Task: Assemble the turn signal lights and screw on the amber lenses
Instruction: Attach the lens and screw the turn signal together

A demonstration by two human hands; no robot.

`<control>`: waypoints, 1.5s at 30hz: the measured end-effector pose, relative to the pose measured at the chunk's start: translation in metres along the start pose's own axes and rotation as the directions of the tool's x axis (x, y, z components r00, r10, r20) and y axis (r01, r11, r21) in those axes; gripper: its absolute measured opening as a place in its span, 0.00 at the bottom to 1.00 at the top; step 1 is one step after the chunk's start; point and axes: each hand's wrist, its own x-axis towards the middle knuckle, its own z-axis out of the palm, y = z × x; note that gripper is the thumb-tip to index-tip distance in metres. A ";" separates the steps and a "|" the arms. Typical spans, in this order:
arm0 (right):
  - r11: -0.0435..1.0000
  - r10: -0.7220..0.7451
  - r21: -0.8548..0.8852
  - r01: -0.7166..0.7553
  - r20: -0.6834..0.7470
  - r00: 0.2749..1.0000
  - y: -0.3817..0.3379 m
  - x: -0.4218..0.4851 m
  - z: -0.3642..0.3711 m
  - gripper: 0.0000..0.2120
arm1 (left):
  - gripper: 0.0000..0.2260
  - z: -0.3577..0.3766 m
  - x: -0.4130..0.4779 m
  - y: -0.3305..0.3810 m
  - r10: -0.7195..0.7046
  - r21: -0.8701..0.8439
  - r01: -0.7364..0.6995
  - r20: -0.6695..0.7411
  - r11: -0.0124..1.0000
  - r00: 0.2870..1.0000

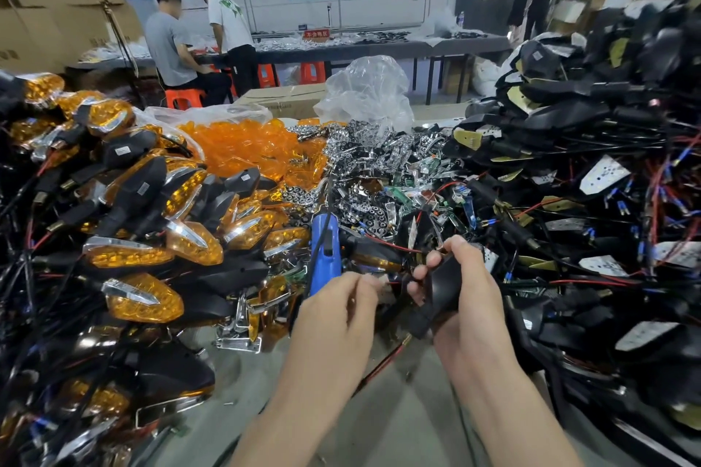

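My right hand [468, 284] grips a black turn signal housing [442, 290] with a red and black wire [383, 360] hanging below it. My left hand [341, 309] is curled just left of the housing and pinches a small pale part [383, 282] at its open side; what the part is I cannot tell. A blue electric screwdriver [324, 250] stands upright just behind my left hand. Loose amber lenses [246, 144] fill a clear bag at the back. Chrome reflectors [364, 159] lie heaped in the middle.
Finished amber turn signals [144, 239] are piled high on the left. Black housings with wires [591, 182] are stacked on the right. Bare grey table [398, 417] shows under my forearms. A crumpled plastic bag [368, 91] and a cardboard box [284, 99] sit behind. People work at a far bench [341, 47].
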 end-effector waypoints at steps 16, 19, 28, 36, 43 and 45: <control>0.997 0.022 -0.075 -0.026 -0.056 0.998 -0.001 -0.002 -0.006 0.07 | 0.11 0.010 0.043 0.006 -0.057 0.840 -0.187 0.250 0.509 0.967; 0.997 0.025 -0.071 -0.029 -0.055 0.998 -0.001 0.000 -0.006 0.07 | 0.10 0.011 0.052 0.005 -0.032 0.862 -0.247 0.291 0.443 0.956; 0.996 0.038 -0.076 -0.043 -0.062 0.997 0.001 0.003 -0.006 0.09 | 0.10 0.009 0.067 0.000 -0.056 0.829 -0.387 0.445 0.404 0.894; 0.993 0.093 0.076 -0.094 0.022 0.995 0.002 0.006 -0.007 0.18 | 0.13 0.011 0.051 -0.011 0.009 0.826 -0.394 0.427 0.404 0.904; 0.993 0.089 0.074 -0.093 0.053 0.995 0.004 0.008 -0.007 0.17 | 0.09 0.012 0.053 -0.020 0.065 0.840 -0.400 0.406 0.367 0.911; 0.992 0.096 0.074 -0.101 0.062 0.993 0.004 0.008 -0.006 0.17 | 0.09 0.011 0.053 -0.021 0.088 0.829 -0.421 0.420 0.368 0.903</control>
